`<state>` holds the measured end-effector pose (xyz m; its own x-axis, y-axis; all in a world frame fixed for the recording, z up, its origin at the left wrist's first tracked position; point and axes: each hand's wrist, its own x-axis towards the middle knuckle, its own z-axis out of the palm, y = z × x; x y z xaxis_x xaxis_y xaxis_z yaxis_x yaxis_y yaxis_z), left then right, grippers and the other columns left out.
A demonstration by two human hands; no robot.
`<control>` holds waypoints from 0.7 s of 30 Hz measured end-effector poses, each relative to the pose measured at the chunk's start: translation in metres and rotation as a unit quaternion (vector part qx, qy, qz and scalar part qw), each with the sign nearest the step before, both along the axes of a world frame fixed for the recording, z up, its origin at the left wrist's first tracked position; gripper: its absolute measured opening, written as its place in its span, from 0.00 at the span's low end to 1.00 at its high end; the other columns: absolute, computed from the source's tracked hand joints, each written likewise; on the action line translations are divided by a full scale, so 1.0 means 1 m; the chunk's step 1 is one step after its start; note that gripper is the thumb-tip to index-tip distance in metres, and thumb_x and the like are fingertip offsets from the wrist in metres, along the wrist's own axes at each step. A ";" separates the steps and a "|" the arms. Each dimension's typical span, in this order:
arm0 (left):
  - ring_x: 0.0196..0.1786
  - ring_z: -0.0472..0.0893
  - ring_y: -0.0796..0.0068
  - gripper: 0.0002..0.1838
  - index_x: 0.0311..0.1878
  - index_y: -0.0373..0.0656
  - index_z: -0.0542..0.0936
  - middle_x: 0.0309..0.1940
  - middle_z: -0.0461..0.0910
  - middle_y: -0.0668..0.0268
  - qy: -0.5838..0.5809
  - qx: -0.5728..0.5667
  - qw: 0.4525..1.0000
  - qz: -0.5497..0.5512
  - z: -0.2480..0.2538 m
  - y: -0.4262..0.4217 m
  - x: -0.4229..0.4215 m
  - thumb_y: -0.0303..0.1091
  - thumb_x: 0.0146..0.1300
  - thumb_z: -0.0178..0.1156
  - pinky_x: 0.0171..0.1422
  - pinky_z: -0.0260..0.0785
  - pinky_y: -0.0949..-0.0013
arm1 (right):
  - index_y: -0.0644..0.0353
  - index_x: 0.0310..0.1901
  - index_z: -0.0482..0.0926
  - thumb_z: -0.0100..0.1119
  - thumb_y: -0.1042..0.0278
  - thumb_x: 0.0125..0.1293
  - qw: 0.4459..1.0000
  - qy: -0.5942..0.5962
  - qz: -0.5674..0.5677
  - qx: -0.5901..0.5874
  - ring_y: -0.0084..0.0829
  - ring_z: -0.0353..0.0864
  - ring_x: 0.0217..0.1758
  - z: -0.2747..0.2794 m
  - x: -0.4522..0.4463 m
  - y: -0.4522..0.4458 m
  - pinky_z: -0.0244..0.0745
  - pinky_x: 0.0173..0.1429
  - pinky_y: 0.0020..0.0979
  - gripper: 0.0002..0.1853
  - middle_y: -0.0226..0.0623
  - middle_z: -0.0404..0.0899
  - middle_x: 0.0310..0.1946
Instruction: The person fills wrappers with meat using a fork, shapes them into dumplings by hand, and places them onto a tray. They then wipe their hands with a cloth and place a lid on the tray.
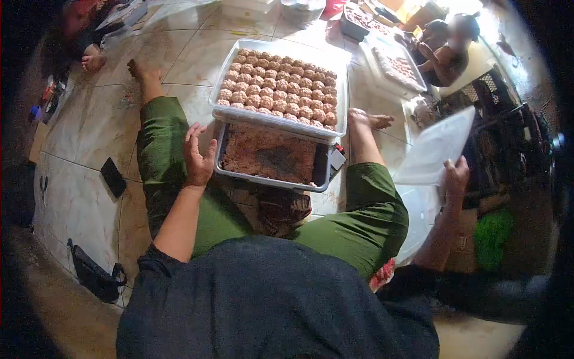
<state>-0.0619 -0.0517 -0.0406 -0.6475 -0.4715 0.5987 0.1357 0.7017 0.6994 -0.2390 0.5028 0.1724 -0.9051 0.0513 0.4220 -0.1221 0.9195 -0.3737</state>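
My right hand [457, 173] grips the edge of a translucent plastic sheet [439, 143], perhaps a lid, held up at a tilt on the right. Beside the left rim of a dark tray [326, 179], my left hand [199, 157] is raised with its fingers apart and nothing in it. Brown crumbly mixture [245, 149] lies in that tray, with a bare dark patch in the middle. Just beyond, overlapping the tray's far side, stands a clear plastic container [341, 113] filled with rows of round brown balls [278, 87].
Another person [442, 57] sits at the back right near a second white container [412, 87]. A black phone-like slab [113, 178] and a black pouch [95, 272] lie on the tiles at left. A green bag [494, 239] and dark crates [490, 96] stand at right.
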 end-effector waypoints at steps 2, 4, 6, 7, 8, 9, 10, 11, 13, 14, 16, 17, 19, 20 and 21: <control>0.59 0.66 0.53 0.20 0.50 0.37 0.70 0.52 0.70 0.52 -0.024 0.034 0.999 0.008 -0.019 -0.005 0.000 0.37 0.58 0.60 0.64 0.56 0.56 | 0.67 0.31 0.71 0.55 0.68 0.48 0.993 0.022 0.084 -0.083 0.32 0.72 0.28 0.004 -0.001 -0.055 0.69 0.37 0.36 0.12 0.42 0.72 0.23; 0.57 0.68 0.56 0.19 0.51 0.37 0.70 0.52 0.69 0.53 -0.036 0.073 0.997 -0.004 -0.030 -0.011 -0.001 0.37 0.60 0.59 0.62 0.58 0.59 | 0.68 0.33 0.73 0.54 0.66 0.48 0.998 -0.055 0.043 0.012 0.38 0.76 0.31 0.019 0.001 -0.104 0.70 0.41 0.38 0.14 0.47 0.76 0.28; 0.56 0.69 0.59 0.20 0.52 0.38 0.69 0.52 0.68 0.55 -0.040 0.159 0.986 -0.019 -0.037 -0.013 -0.003 0.37 0.60 0.59 0.61 0.60 0.61 | 0.66 0.30 0.73 0.56 0.64 0.48 0.997 -0.028 0.061 0.026 0.35 0.74 0.29 0.011 -0.014 -0.139 0.69 0.37 0.36 0.13 0.44 0.74 0.24; 0.56 0.69 0.60 0.20 0.52 0.38 0.69 0.52 0.68 0.55 -0.057 0.159 0.985 -0.018 -0.043 -0.017 -0.004 0.38 0.61 0.58 0.61 0.60 0.62 | 0.66 0.28 0.73 0.57 0.63 0.48 0.996 -0.010 0.090 0.004 0.33 0.73 0.27 0.008 -0.016 -0.165 0.68 0.35 0.34 0.13 0.43 0.73 0.22; 0.56 0.69 0.62 0.20 0.53 0.38 0.68 0.52 0.68 0.56 -0.074 0.159 0.984 -0.017 -0.049 -0.022 -0.007 0.39 0.62 0.57 0.60 0.61 0.63 | 0.66 0.31 0.75 0.58 0.61 0.49 0.995 -0.015 0.092 0.042 0.35 0.76 0.28 0.001 -0.023 -0.182 0.70 0.35 0.37 0.15 0.46 0.76 0.24; 0.55 0.70 0.64 0.21 0.53 0.37 0.68 0.52 0.68 0.57 -0.091 0.157 0.983 -0.017 -0.055 -0.027 -0.009 0.39 0.63 0.56 0.60 0.61 0.64 | 0.66 0.31 0.76 0.59 0.58 0.50 0.990 -0.035 0.134 0.039 0.36 0.76 0.27 0.001 -0.028 -0.206 0.70 0.35 0.38 0.17 0.47 0.77 0.23; 0.55 0.70 0.65 0.21 0.54 0.37 0.67 0.52 0.68 0.57 -0.064 0.210 0.975 -0.029 -0.062 -0.029 -0.013 0.40 0.63 0.56 0.60 0.61 0.64 | 0.65 0.28 0.77 0.60 0.55 0.51 0.984 -0.107 0.085 0.117 0.36 0.76 0.26 0.011 -0.025 -0.244 0.70 0.34 0.38 0.17 0.47 0.76 0.22; 0.54 0.70 0.65 0.22 0.54 0.36 0.67 0.51 0.68 0.57 -0.037 0.262 0.963 -0.041 -0.068 -0.028 -0.019 0.41 0.64 0.55 0.60 0.61 0.65 | 0.66 0.24 0.76 0.60 0.55 0.52 0.977 -0.029 0.170 0.127 0.36 0.76 0.25 -0.015 -0.061 -0.250 0.69 0.33 0.39 0.17 0.47 0.75 0.20; 0.52 0.71 0.67 0.26 0.56 0.33 0.66 0.50 0.69 0.56 -0.070 0.252 0.965 -0.028 -0.044 -0.023 -0.018 0.47 0.65 0.52 0.58 0.62 0.65 | 0.66 0.24 0.75 0.59 0.59 0.53 0.980 -0.101 0.146 0.088 0.36 0.75 0.24 -0.004 -0.032 -0.332 0.71 0.33 0.40 0.16 0.46 0.76 0.20; 0.51 0.71 0.66 0.27 0.56 0.33 0.65 0.50 0.70 0.55 -0.076 0.272 0.959 -0.028 -0.046 -0.026 -0.020 0.49 0.65 0.51 0.58 0.62 0.65 | 0.66 0.28 0.75 0.59 0.60 0.52 0.974 -0.109 0.184 0.079 0.38 0.77 0.29 -0.008 -0.032 -0.363 0.73 0.37 0.40 0.14 0.48 0.78 0.25; 0.50 0.72 0.65 0.30 0.56 0.33 0.65 0.49 0.70 0.54 -0.083 0.311 0.946 -0.028 -0.065 -0.035 -0.032 0.52 0.65 0.50 0.58 0.62 0.65 | 0.67 0.35 0.77 0.59 0.61 0.52 0.948 -0.203 0.235 0.074 0.43 0.80 0.39 -0.013 -0.038 -0.409 0.75 0.46 0.38 0.16 0.51 0.80 0.32; 0.50 0.72 0.65 0.33 0.56 0.33 0.65 0.49 0.70 0.54 -0.078 0.230 0.970 -0.011 -0.085 -0.045 -0.039 0.56 0.64 0.49 0.58 0.62 0.64 | 0.68 0.36 0.78 0.61 0.59 0.51 0.949 -0.156 0.237 0.139 0.44 0.79 0.41 -0.021 -0.031 -0.434 0.74 0.47 0.37 0.18 0.53 0.79 0.35; 0.50 0.72 0.64 0.34 0.56 0.33 0.66 0.49 0.70 0.54 -0.062 0.329 0.941 -0.044 -0.086 -0.043 -0.041 0.58 0.64 0.47 0.58 0.61 0.64 | 0.69 0.37 0.77 0.61 0.60 0.52 0.935 -0.159 0.295 0.115 0.43 0.79 0.43 -0.034 -0.020 -0.468 0.75 0.49 0.37 0.18 0.54 0.78 0.37; 0.51 0.71 0.63 0.34 0.56 0.33 0.66 0.49 0.70 0.53 -0.053 0.376 0.923 -0.062 -0.086 -0.040 -0.043 0.59 0.64 0.46 0.59 0.61 0.63 | 0.70 0.38 0.77 0.62 0.60 0.51 0.911 -0.196 0.333 0.147 0.42 0.79 0.42 -0.034 -0.019 -0.484 0.76 0.47 0.37 0.19 0.55 0.78 0.39; 0.51 0.71 0.62 0.34 0.56 0.33 0.67 0.49 0.70 0.54 -0.030 0.382 0.921 -0.073 -0.083 -0.039 -0.046 0.59 0.65 0.44 0.59 0.60 0.63 | 0.69 0.36 0.78 0.63 0.62 0.50 0.925 -0.169 0.329 0.089 0.43 0.80 0.41 -0.045 -0.014 -0.497 0.76 0.46 0.37 0.17 0.55 0.78 0.37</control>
